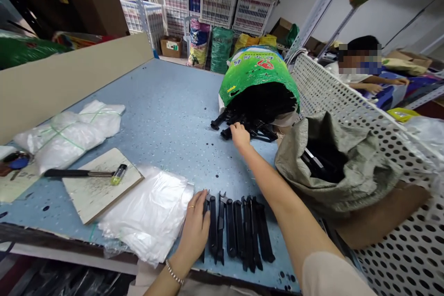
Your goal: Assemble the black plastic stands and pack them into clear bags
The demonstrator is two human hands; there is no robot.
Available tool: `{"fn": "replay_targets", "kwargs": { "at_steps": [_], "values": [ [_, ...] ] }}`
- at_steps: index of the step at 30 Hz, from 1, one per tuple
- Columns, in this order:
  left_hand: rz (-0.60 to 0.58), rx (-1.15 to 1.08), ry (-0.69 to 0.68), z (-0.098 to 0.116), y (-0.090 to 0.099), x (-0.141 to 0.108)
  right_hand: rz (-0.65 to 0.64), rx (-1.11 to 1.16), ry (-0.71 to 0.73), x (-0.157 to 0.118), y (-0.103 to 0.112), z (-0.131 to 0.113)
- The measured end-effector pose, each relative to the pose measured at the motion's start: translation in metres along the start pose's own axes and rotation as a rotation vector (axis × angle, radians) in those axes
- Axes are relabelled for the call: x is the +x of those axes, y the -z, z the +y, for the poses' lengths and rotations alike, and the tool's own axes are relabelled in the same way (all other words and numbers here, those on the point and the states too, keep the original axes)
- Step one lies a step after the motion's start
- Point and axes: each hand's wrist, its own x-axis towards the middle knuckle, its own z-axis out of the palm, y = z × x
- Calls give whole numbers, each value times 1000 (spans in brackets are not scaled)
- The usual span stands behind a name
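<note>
Left hand (194, 227) fingers pressed together against end of row of black plastic parts (239, 231) on desk (166, 97); right hand (240, 135) fingers bunched on black parts pile (248, 126) below green sack (258, 71), grip unclear.

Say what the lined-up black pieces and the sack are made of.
The black pieces look like matte moulded plastic, from their even, dull surface; metal isn't ruled out. The sack looks like woven synthetic cloth, judging by its creased, textured folds.

We see matt black plastic parts (231, 229), a smooth speckled blue desk (166, 101), glossy crinkled clear plastic bags (145, 217), a rough woven grey-green sack (298, 171) and a white perforated metal panel (398, 249) with a painted finish.
</note>
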Motion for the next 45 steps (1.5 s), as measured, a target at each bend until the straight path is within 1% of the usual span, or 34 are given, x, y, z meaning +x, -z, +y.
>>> {"fn": "replay_targets", "kwargs": {
  "at_steps": [2, 4, 6, 7, 8, 10, 11, 12, 13, 14, 15, 17, 19, 20, 22, 25, 26, 27, 28, 30, 31, 33, 34, 35, 36, 37, 38, 39, 40, 41, 42, 43, 44, 45],
  "values": [
    [-25, -45, 18, 8, 17, 3, 58, 20, -4, -4, 10, 11],
    [14, -86, 33, 19, 37, 13, 120, 86, 19, -22, 24, 21],
    [63, -129, 45, 34, 56, 29, 131, 302, 126, -50, 37, 23],
    [53, -170, 47, 42, 63, 39, 94, 468, 205, -65, 41, 21],
    [-1, -236, 47, 49, 69, 48, 24, 640, 277, -80, 44, 17],
    [-197, -437, 60, 63, 76, 62, -158, 911, 357, -107, 44, 4],
    [-292, -548, 86, 68, 78, 65, -214, 991, 349, -119, 41, -3],
    [-359, -649, 133, 73, 78, 66, -219, 1033, 322, -129, 38, -9],
    [-383, -728, 195, 76, 77, 64, -174, 1031, 297, -138, 35, -14],
    [-374, -782, 260, 79, 77, 61, -94, 982, 293, -145, 31, -17],
    [-344, -818, 314, 80, 76, 57, -2, 896, 327, -151, 28, -19],
    [-296, -851, 387, 81, 75, 47, 147, 654, 500, -157, 22, -20],
    [-300, -861, 439, 83, 73, 40, 209, 428, 684, -158, 18, -22],
    [-302, -862, 466, 84, 72, 37, 219, 352, 733, -157, 17, -23],
    [-270, -847, 508, 84, 68, 35, 188, 275, 724, -154, 15, -26],
    [-151, -804, 505, 79, 63, 36, 37, 267, 550, -160, 17, -30],
    [-121, -793, 501, 76, 62, 37, -19, 286, 525, -167, 17, -32],
    [-100, -786, 500, 73, 60, 38, -66, 310, 543, -176, 17, -34],
    [-87, -784, 504, 69, 59, 38, -95, 335, 600, -187, 16, -36],
    [-84, -797, 516, 64, 56, 38, -88, 370, 730, -211, 9, -41],
    [-79, -804, 517, 62, 55, 37, -71, 381, 755, -221, 5, -43],
    [-76, -814, 515, 58, 56, 36, -60, 418, 724, -235, -2, -44],
    [-104, -819, 517, 55, 58, 36, -63, 455, 704, -238, -3, -43],
    [-166, -827, 530, 52, 61, 35, -61, 491, 698, -238, -2, -40],
    [-274, -839, 556, 49, 66, 33, -52, 514, 712, -236, 2, -37],
    [-439, -851, 595, 46, 73, 30, -42, 520, 742, -233, 7, -34],
    [-655, -851, 649, 44, 79, 27, -51, 514, 790, -231, 13, -31],
    [-874, -835, 710, 42, 86, 22, -91, 504, 851, -229, 20, -29],
    [-1069, -809, 773, 41, 92, 16, -162, 498, 909, -228, 25, -28],
    [-1216, -785, 823, 40, 97, 9, -248, 496, 954, -228, 29, -29],
    [-1284, -768, 849, 40, 100, 2, -328, 499, 976, -229, 31, -29],
    [-1254, -751, 837, 40, 103, -3, -388, 504, 972, -230, 30, -30],
    [-1137, -717, 783, 40, 105, -7, -432, 510, 943, -232, 28, -30],
    [-952, -650, 700, 37, 105, -9, -460, 523, 893, -232, 24, -30]
  ]
}}
